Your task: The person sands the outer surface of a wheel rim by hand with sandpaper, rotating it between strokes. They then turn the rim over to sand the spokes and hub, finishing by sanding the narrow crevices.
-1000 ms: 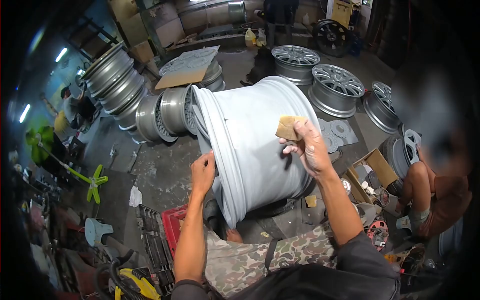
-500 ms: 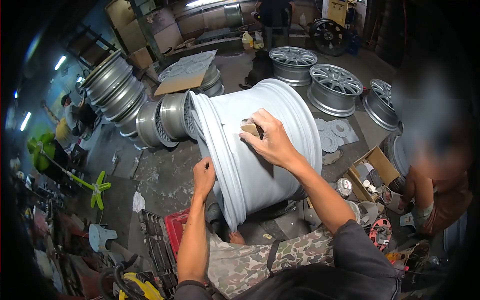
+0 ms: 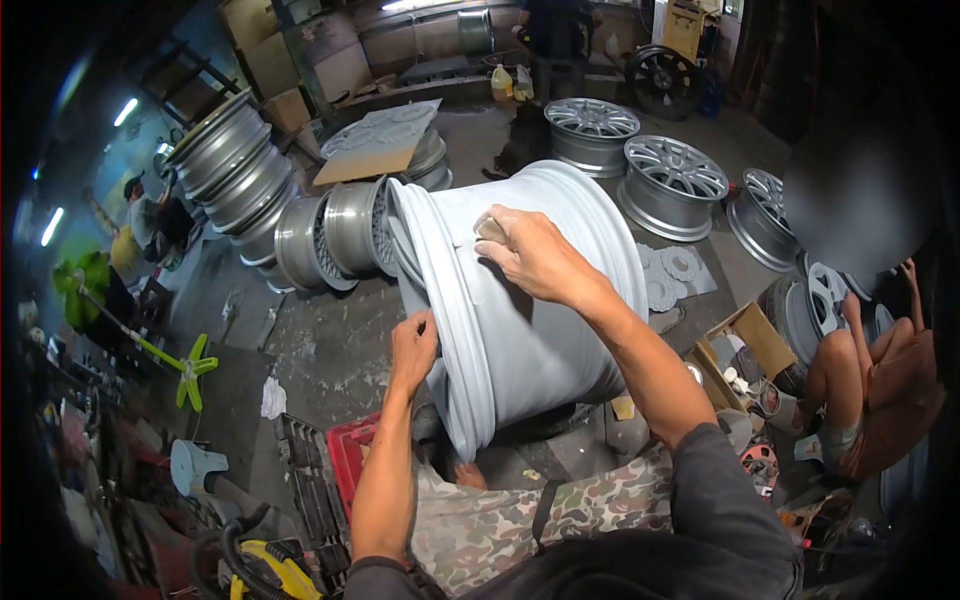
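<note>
Pressing a small tan sandpaper pad [image 3: 489,229] against the upper barrel of a pale grey wheel rim [image 3: 530,320] with the right hand [image 3: 537,258], fingers curled over the pad and closed on it so that only its far edge shows. Reaching that arm forward and leftward from the lower right corner, elbow slightly bent, forearm bare below a dark sleeve, wrist tipped down, knuckles turned up. Steadying the rim with the left hand [image 3: 413,350], arm running almost straight up from the bottom edge, fingers bent around the near lip and gripping it. Holding the rim upright on its edge, just ahead of camouflage trousers [image 3: 500,520] and near a red crate [image 3: 350,450] on the concrete floor [image 3: 320,340], open face turned to the left. Leaning in a row beyond it at the left, bare metal rims [image 3: 300,235]; lying flat farther back and to the right, silver spoked wheels [image 3: 675,170]. Sitting at the right edge, another person [image 3: 870,390], close to an open cardboard box [image 3: 745,345].
</note>
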Action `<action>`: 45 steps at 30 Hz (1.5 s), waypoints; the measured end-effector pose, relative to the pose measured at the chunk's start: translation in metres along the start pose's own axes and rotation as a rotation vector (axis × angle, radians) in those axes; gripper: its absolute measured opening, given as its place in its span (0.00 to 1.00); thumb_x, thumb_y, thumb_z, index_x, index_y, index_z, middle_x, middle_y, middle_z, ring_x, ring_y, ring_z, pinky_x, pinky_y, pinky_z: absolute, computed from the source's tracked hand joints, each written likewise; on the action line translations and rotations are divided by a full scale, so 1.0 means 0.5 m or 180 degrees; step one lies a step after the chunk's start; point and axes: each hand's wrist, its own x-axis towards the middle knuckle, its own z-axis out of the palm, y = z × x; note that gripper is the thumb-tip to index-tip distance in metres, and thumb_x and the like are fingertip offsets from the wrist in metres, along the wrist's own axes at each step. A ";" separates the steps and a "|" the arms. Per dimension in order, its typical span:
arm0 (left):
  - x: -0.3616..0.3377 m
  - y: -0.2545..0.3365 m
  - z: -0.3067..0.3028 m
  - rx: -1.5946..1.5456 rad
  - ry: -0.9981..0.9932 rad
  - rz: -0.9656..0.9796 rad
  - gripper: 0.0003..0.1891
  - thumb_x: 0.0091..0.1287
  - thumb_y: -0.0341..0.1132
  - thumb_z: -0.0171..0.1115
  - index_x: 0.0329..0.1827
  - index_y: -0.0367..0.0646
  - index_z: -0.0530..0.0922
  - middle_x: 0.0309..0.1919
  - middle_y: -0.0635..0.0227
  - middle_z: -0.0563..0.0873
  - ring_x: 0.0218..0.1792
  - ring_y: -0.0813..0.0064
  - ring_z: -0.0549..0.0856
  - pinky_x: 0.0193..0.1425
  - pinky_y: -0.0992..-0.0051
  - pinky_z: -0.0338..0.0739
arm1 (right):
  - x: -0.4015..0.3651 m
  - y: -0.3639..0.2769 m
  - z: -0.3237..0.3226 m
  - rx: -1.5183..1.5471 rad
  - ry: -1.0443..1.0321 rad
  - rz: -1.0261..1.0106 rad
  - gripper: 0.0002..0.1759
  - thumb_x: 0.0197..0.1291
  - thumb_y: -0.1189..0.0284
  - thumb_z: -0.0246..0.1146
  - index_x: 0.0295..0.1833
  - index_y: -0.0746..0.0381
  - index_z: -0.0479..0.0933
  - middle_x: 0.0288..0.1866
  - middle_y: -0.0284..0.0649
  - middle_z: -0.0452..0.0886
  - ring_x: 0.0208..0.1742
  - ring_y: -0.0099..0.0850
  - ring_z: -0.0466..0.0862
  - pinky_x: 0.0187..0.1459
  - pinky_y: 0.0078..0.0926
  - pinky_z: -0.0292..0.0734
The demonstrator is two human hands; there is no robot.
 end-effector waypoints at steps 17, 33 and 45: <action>-0.005 0.033 0.002 -0.0101 0.0085 0.0109 0.21 0.78 0.42 0.60 0.36 0.27 0.82 0.24 0.51 0.80 0.26 0.69 0.77 0.36 0.64 0.72 | 0.007 0.012 0.019 -0.0670 0.0602 -0.0602 0.08 0.59 0.71 0.74 0.39 0.66 0.88 0.31 0.42 0.81 0.36 0.39 0.82 0.40 0.36 0.77; -0.006 0.026 -0.003 -0.0012 -0.0010 0.0209 0.20 0.77 0.42 0.61 0.38 0.28 0.81 0.24 0.50 0.80 0.26 0.67 0.78 0.37 0.64 0.73 | 0.028 0.000 0.042 -0.0562 0.0245 -0.0348 0.11 0.60 0.72 0.65 0.38 0.70 0.84 0.36 0.52 0.82 0.38 0.52 0.84 0.45 0.48 0.79; -0.001 0.013 0.009 -0.0074 -0.0064 0.0058 0.19 0.77 0.39 0.61 0.36 0.27 0.79 0.21 0.51 0.77 0.24 0.75 0.73 0.33 0.65 0.71 | 0.009 0.045 0.079 0.2205 0.0968 0.0740 0.12 0.67 0.67 0.71 0.42 0.67 0.88 0.29 0.27 0.80 0.30 0.17 0.75 0.33 0.24 0.70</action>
